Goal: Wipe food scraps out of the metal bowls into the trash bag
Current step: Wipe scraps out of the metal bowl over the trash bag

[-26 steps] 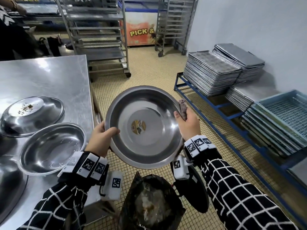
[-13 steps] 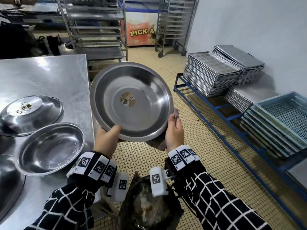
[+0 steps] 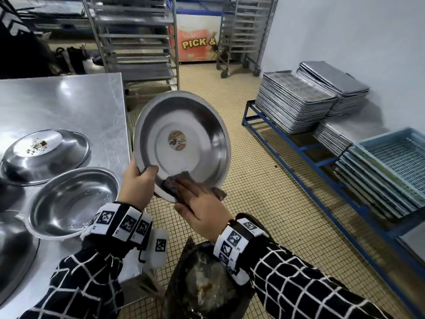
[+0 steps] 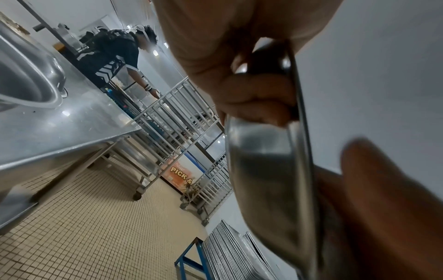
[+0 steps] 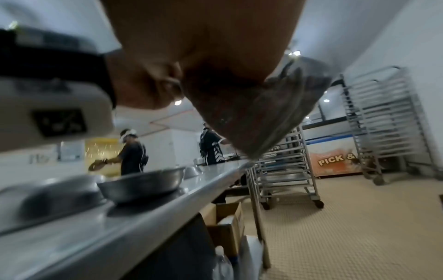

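Observation:
A large metal bowl (image 3: 184, 143) with a round sticker in its middle is tilted up toward me above the black trash bag (image 3: 207, 286), which holds scraps. My left hand (image 3: 142, 178) grips the bowl's lower left rim, thumb inside; in the left wrist view its fingers (image 4: 258, 98) curl behind the rim. My right hand (image 3: 195, 199) lies flat on a brown-grey cloth (image 3: 174, 180), pressing it on the bowl's lower inside. The cloth (image 5: 275, 113) shows under my palm in the right wrist view. An upturned bowl (image 3: 46, 155) with scraps on it sits on the steel table (image 3: 69, 104).
An upright bowl (image 3: 73, 201) and another bowl (image 3: 13, 256) stand at the table's near edge. Stacked metal trays (image 3: 299, 104) and blue crates (image 3: 391, 162) sit on a blue rack to the right. Wheeled racks (image 3: 138, 42) stand behind. Other people work further along the table.
My right hand left the bowl's right rim and now presses the cloth flat inside the lower part. My left hand shifted its grip along the lower left rim.

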Tool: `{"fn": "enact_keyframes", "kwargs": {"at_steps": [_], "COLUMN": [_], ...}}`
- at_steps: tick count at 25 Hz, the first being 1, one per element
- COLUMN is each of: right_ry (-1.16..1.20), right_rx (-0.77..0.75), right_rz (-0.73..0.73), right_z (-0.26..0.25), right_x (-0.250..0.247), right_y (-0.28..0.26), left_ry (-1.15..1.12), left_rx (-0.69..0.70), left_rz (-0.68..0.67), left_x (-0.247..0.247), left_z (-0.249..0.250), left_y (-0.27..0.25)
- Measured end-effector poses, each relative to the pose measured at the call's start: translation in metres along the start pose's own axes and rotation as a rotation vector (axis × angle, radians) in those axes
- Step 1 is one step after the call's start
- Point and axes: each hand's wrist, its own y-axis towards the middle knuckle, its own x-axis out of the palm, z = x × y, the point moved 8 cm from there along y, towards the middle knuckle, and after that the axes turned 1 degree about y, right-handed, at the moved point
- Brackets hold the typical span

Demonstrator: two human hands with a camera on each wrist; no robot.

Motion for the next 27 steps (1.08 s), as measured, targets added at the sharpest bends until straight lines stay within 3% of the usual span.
{"fn": "enact_keyframes", "kwargs": {"at_steps": [4, 7, 9, 11, 16, 20, 27], "right_ry": [-0.263, -0.421, -0.38, -0.277, 0.071, 0.094, 0.067], "right_rx": [0.053, 0.24, 0.341, 0.35, 0.168, 0.092, 0.322], "right_rz": [-0.006, 0.009, 0.048, 0.124, 0.186, 0.271, 0.409], "right_z": [0.046, 0.093, 0.104, 0.094, 0.029, 0.003, 0.066], "right_x": [-0.007, -0.026, -0.034, -0.034, -0.002, -0.014, -0.043], "right_y": [-0.013, -0.014, -0.011, -0.011, -0.013, -0.014, -0.019], "left_ry": [0.009, 0.054, 0.028, -0.006, -0.085, -0.151, -0.2], "left_rx": [0.037, 0.034, 0.051, 0.059, 0.053, 0.069, -0.054], "left_rz": [-0.028, -0.081, -0.084, -0.049, 0.102, 0.179, 0.099], "left_x": [-0.004, 0.002, 0.006, 0.006, -0.007, -0.01, -0.006], "left_z": [-0.001, -0.004, -0.001, 0.002, 0.004, 0.009, 0.005], "left_y": [-0.001, -0.006, -0.011, -0.011, -0.002, -0.006, -0.021]}}
